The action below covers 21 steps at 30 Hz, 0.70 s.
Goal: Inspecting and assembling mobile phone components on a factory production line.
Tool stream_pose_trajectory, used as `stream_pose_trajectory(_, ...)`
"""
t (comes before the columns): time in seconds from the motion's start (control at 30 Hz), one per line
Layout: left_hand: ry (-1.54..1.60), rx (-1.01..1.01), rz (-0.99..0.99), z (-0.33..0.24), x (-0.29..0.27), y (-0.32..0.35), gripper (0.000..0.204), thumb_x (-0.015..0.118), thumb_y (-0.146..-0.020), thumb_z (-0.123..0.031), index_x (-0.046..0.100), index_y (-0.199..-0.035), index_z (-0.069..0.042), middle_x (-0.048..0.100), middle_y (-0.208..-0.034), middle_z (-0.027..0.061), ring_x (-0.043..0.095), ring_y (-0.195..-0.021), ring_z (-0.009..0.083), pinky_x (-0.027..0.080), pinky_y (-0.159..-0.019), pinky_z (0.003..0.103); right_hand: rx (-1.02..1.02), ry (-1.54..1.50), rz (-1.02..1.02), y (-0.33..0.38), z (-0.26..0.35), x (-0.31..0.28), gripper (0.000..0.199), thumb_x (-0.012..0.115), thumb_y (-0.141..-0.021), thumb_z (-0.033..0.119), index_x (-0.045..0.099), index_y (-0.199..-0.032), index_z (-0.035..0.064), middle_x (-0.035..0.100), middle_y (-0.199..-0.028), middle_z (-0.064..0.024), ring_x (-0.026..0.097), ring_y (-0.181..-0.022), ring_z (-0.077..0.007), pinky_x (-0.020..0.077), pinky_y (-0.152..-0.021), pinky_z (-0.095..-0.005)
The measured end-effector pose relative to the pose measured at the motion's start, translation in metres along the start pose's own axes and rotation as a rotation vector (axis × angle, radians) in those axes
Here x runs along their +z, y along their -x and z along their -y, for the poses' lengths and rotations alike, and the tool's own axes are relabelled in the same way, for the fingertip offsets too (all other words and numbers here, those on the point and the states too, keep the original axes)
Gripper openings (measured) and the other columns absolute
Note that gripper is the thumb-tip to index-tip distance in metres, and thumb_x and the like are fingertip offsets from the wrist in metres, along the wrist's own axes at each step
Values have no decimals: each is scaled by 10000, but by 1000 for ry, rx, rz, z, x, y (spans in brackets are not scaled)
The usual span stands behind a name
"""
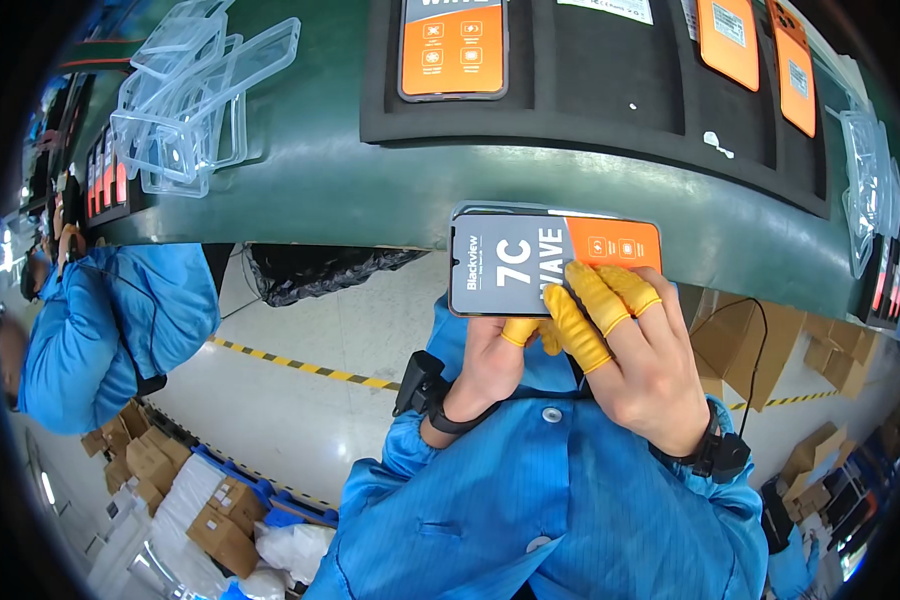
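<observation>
Both hands on one phone [510, 262], held at the bench's near edge, overlapping that edge in view. Left hand [492, 360] supports it from below, mostly hidden behind it, finger spread can't be told; right hand [642, 365] has yellow-covered fingertips curled onto the face and near long side, grip narrow. Phone: long axis left-right, roughly along the bench's near edge, notch end to the left, orange end to the right, grey-and-orange face up toward camera. Clear rim [490, 206] shows along its far long side. Past it, the green bench [310, 200]. Black foam tray [530, 130] beyond the near edge, split into compartments: left one holds a grey-and-orange phone [455, 75] face up, long axis near-far, orange end nearest; next has a white label [610, 8] at its far side plus a small white speck; to the right, an orange phone [730, 60] back up with pale label, then another orange phone [795, 110], same way, slightly slanted. Heap of clear cases [185, 110], jumbled, left of tray; more clear cases [867, 190], stacked, toward the bench's right end. Left end: another dark tray [105, 180] with several phones, details too small; co-worker's blue sleeve [120, 320] beside it.
</observation>
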<state>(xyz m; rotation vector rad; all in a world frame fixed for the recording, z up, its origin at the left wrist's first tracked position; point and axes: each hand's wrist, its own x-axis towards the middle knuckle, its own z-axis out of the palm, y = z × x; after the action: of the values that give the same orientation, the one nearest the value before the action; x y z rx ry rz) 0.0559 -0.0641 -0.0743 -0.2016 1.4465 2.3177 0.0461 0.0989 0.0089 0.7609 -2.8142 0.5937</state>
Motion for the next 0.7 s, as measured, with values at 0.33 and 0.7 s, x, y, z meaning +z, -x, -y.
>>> stream_pose_trajectory(0.33,-234,11,73,1,-2,0,307,466,-1017,-233,659,-958,-2,623,-735,33,510,-614,91,371,-553,241,107,-53,-133,2,2,16,447,707,-628,132,707,-1034,-55,633,-1121,-188,586,-995,-319,468,-892,-505)
stream_pose_trajectory(0.7,-534,206,76,4,0,3,252,485,-985,-179,630,-1024,23,663,-803,88,627,-699,206,475,-663,307,93,-39,-113,0,-1,10,498,690,-561,60,727,-1049,-29,654,-1105,-153,598,-976,-319,484,-857,-457)
